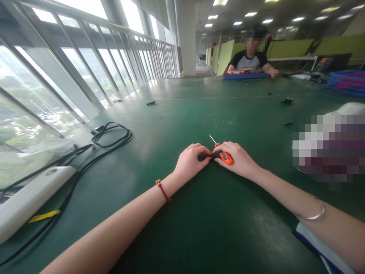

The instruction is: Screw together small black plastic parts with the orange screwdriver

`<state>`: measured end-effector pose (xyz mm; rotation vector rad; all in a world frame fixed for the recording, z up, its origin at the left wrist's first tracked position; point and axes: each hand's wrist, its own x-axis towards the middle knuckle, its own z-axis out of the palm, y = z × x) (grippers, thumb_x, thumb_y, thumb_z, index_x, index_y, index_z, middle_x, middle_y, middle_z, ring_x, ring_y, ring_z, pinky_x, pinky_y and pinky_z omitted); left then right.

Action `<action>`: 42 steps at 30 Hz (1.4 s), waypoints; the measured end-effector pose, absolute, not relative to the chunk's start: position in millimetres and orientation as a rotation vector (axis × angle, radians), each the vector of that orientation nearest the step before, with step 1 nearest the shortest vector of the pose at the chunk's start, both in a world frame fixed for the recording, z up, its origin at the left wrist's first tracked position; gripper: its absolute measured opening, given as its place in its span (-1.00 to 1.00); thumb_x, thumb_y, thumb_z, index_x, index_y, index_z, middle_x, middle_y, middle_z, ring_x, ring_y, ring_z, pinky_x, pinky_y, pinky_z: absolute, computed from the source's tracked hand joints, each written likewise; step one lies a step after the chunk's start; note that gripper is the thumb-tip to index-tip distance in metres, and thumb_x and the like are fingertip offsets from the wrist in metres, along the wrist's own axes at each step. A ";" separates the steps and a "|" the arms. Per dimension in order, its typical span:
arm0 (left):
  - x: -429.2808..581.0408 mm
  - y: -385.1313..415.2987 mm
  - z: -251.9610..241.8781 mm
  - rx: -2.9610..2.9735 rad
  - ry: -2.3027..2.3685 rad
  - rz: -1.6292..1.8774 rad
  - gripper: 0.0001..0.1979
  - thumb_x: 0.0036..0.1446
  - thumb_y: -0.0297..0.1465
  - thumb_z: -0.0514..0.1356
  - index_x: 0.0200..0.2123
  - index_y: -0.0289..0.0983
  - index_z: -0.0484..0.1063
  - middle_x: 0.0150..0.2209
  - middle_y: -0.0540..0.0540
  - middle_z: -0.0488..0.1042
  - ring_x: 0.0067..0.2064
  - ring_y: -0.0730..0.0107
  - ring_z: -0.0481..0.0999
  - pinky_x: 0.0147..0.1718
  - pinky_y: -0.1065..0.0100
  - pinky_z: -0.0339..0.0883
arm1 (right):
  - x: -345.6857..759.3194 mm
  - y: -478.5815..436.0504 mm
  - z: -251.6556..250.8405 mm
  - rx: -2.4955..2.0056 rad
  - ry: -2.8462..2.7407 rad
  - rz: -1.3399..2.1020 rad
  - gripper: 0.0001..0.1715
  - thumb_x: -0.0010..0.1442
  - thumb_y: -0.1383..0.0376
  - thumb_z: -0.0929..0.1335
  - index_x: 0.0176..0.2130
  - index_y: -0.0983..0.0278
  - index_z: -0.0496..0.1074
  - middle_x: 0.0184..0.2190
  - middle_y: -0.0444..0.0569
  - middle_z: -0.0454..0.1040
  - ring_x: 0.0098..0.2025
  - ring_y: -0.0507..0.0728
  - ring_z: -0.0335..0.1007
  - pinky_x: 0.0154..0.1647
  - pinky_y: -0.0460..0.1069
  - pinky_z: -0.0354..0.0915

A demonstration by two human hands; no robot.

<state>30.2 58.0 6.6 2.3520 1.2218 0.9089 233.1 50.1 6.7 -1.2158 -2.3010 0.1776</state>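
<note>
Near the middle of the green table (159, 160), my two hands meet almost fingertip to fingertip. My left hand (191, 160) is closed on a small black part (203, 156), whose exact kind I cannot make out. An orange-and-black screwdriver (227, 158) is held in my right hand (238, 158), its thin metal shaft pointing away to the upper left. Fingers hide the middle of its handle. My right fingertips reach the right end of the black part; whether they grip it I cannot tell.
Black cables (114, 137) and a white power strip (37, 198) lie to the left. Small black parts (286, 101) are scattered farther off. Across the table a person (249, 61) sits behind a blue tray (245, 76). A blue basket (346, 82) stands at far right.
</note>
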 end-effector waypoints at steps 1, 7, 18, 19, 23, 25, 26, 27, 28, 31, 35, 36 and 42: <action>30.3 57.8 6.7 2.350 1.225 0.912 -0.90 0.10 -0.39 0.21 -0.32 -0.19 0.54 -0.30 -0.03 0.52 -0.21 0.32 0.46 -0.22 0.33 0.35 | 233.2 50.5 6.1 -1.213 -2.315 0.166 -0.84 0.17 0.29 0.36 -0.18 0.21 0.44 -0.27 -0.01 0.49 -0.20 0.19 0.38 -0.15 0.10 0.27; 30.7 60.2 7.9 2.255 1.202 0.930 -0.90 0.09 -0.39 0.23 -0.34 -0.22 0.56 -0.31 -0.04 0.53 -0.23 0.35 0.48 -0.21 0.34 0.37 | 232.9 51.1 5.4 -1.230 -2.328 0.178 -0.86 0.19 0.31 0.34 -0.20 0.23 0.46 -0.29 0.00 0.48 -0.20 0.19 0.35 -0.15 0.10 0.26; 30.6 56.3 9.4 2.359 1.091 0.930 -0.93 0.06 -0.41 0.25 -0.36 -0.21 0.54 -0.15 -0.05 0.54 -0.10 0.28 0.49 -0.05 0.24 0.36 | 234.5 51.1 2.6 -1.307 -2.221 0.162 -0.85 0.17 0.31 0.33 -0.20 0.21 0.42 -0.27 -0.01 0.48 -0.21 0.20 0.37 -0.16 0.09 0.29; 30.7 56.1 7.9 2.399 1.088 0.892 -0.94 0.06 -0.41 0.25 -0.37 -0.20 0.54 -0.12 -0.04 0.54 -0.09 0.27 0.48 -0.04 0.22 0.36 | 235.6 51.7 2.0 -1.309 -2.189 0.183 -0.85 0.16 0.31 0.33 -0.20 0.20 0.42 -0.27 -0.01 0.48 -0.21 0.20 0.38 -0.15 0.09 0.29; 31.8 55.5 3.9 2.433 1.123 0.814 -0.91 0.07 -0.43 0.22 -0.35 -0.19 0.54 -0.13 -0.01 0.57 -0.08 0.26 0.49 -0.02 0.21 0.36 | 239.3 54.3 0.5 -1.311 -2.132 0.245 -0.85 0.14 0.32 0.32 -0.21 0.20 0.41 -0.25 -0.01 0.49 -0.20 0.19 0.40 -0.12 0.10 0.30; 31.5 56.7 5.3 2.399 1.152 0.839 -0.90 0.07 -0.43 0.22 -0.34 -0.20 0.54 -0.16 -0.02 0.58 -0.10 0.28 0.50 -0.03 0.23 0.37 | 240.3 55.0 0.4 -1.306 -2.142 0.255 -0.84 0.14 0.33 0.32 -0.21 0.20 0.42 -0.25 -0.01 0.49 -0.20 0.19 0.40 -0.11 0.11 0.30; 30.2 58.4 7.4 2.381 1.170 0.866 -0.90 0.07 -0.43 0.22 -0.34 -0.20 0.54 -0.17 -0.03 0.58 -0.12 0.29 0.51 -0.04 0.24 0.38 | 240.7 55.0 0.6 -1.304 -2.146 0.260 -0.83 0.13 0.33 0.32 -0.21 0.20 0.42 -0.25 -0.01 0.49 -0.20 0.19 0.40 -0.11 0.11 0.30; 27.2 61.2 10.3 2.363 1.190 0.902 -0.91 0.07 -0.42 0.22 -0.34 -0.21 0.54 -0.18 -0.03 0.58 -0.13 0.30 0.52 -0.04 0.25 0.38 | 241.1 54.9 0.8 -1.303 -2.146 0.265 -0.83 0.13 0.33 0.32 -0.21 0.20 0.42 -0.25 -0.02 0.48 -0.21 0.19 0.41 -0.12 0.11 0.31; 22.2 65.1 14.0 2.342 1.218 0.950 -0.90 0.08 -0.41 0.21 -0.34 -0.21 0.54 -0.18 -0.04 0.58 -0.14 0.31 0.53 -0.05 0.26 0.39 | 241.4 54.6 1.1 -1.305 -2.143 0.274 -0.83 0.13 0.33 0.32 -0.21 0.20 0.42 -0.26 -0.02 0.48 -0.22 0.19 0.41 -0.12 0.11 0.31; -10.0 81.5 26.5 2.249 1.377 1.127 -0.89 0.06 -0.41 0.20 -0.35 -0.24 0.54 -0.21 -0.06 0.59 -0.15 0.31 0.54 -0.09 0.31 0.40 | 241.8 53.7 2.3 -1.311 -2.134 0.318 -0.83 0.13 0.32 0.32 -0.21 0.19 0.43 -0.26 -0.03 0.48 -0.22 0.18 0.41 -0.12 0.12 0.31; -88.1 94.6 34.0 2.180 1.752 1.068 -0.86 0.00 -0.35 0.22 -0.36 -0.25 0.55 -0.23 -0.07 0.59 -0.16 0.27 0.54 -0.12 0.33 0.39 | 240.8 54.1 2.6 -1.316 -2.149 0.322 -0.83 0.14 0.32 0.32 -0.21 0.21 0.43 -0.27 -0.02 0.48 -0.22 0.19 0.40 -0.09 0.13 0.30; -108.9 93.4 33.7 2.144 1.862 1.046 -0.84 -0.01 -0.34 0.22 -0.35 -0.25 0.55 -0.23 -0.06 0.59 -0.17 0.28 0.54 -0.11 0.34 0.38 | 240.4 54.5 2.2 -1.318 -2.157 0.310 -0.83 0.14 0.33 0.32 -0.21 0.21 0.43 -0.28 -0.01 0.47 -0.22 0.19 0.40 -0.10 0.13 0.30; -180.3 68.0 28.6 1.862 2.314 0.880 -0.75 -0.03 -0.26 0.23 -0.29 -0.26 0.55 -0.28 0.00 0.59 -0.23 0.27 0.54 -0.23 0.40 0.32 | 240.5 56.9 -1.1 -1.313 -2.178 0.251 -0.83 0.12 0.33 0.33 -0.22 0.19 0.44 -0.31 -0.04 0.46 -0.26 0.18 0.40 -0.15 0.11 0.30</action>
